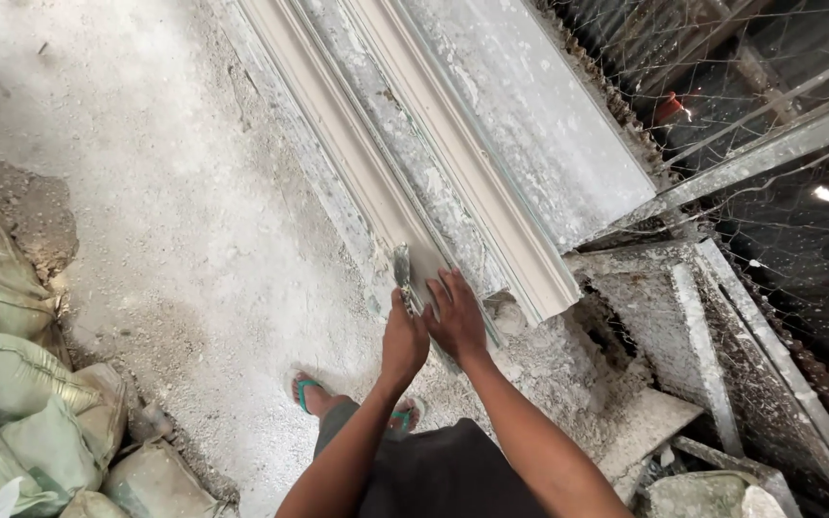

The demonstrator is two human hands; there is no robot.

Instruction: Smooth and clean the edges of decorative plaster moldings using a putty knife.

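Where the head view looks straight down, a long pale moulding strip (453,182) is seen lying on a plaster-crusted counter (549,125), and it serves as the landmark for everything else. At the near end of the strip, the left hand (403,341) is clenched around a small scraping tool (402,273), whose blade is pressed against the left edge of the moulding strip. Just beside it, the right hand (456,315) is laid flat and released on the surface at the strip's near end, fingers spread, with nothing grasped. Both hands touch each other at the thumbs' side.

Left of the strip, a dusty white floor (175,221) is spread out, and further left of that, greenish filled sacks (11,384) are stacked along the edge. Below the near end of the strip, a foot in a teal sandal (311,391) is planted on the floor. Right of the strip, wire mesh (769,182) is stretched over a dark opening, and metal frame bars (712,336) coated in plaster are set near its lower right. Whether the blade is metal all through cannot be told under the crust.
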